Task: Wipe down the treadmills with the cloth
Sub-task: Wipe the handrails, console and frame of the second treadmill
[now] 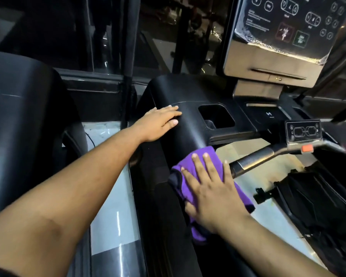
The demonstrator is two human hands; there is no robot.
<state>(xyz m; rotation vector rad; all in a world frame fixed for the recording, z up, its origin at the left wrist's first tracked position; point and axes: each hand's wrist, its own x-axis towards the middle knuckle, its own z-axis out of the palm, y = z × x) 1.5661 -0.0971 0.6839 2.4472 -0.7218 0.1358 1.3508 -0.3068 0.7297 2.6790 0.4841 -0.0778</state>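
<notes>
— Lower centre of the frame, what lies under the right hand (pixel 214 193)?

— The purple cloth (pixel 200 162), spread on the black side arm of the treadmill (pixel 188 92). That hand presses it flat, fingers straight and slightly apart, palm down; nothing is curled round the fabric.

— And the left hand (pixel 158 124)?

— Middle of the frame, higher up. It rests palm down on the same black housing, fingers straight and close together, holding nothing.

— What sits just right of it?

— A recessed cup holder (pixel 216 116), dark inside. Further right, a small control panel (pixel 303 131) with an orange tab (pixel 307 148) just below it, and a grey handlebar (pixel 254 156) running from the cloth's upper edge toward that tab.

— Upper right of the frame?

— The console screen (pixel 284 33), its button icons under a wrinkled plastic film.

— Left edge?

— A second treadmill's black housing (pixel 22 108), well apart from both hands, with pale floor (pixel 108 196) showing between the two machines.
</notes>
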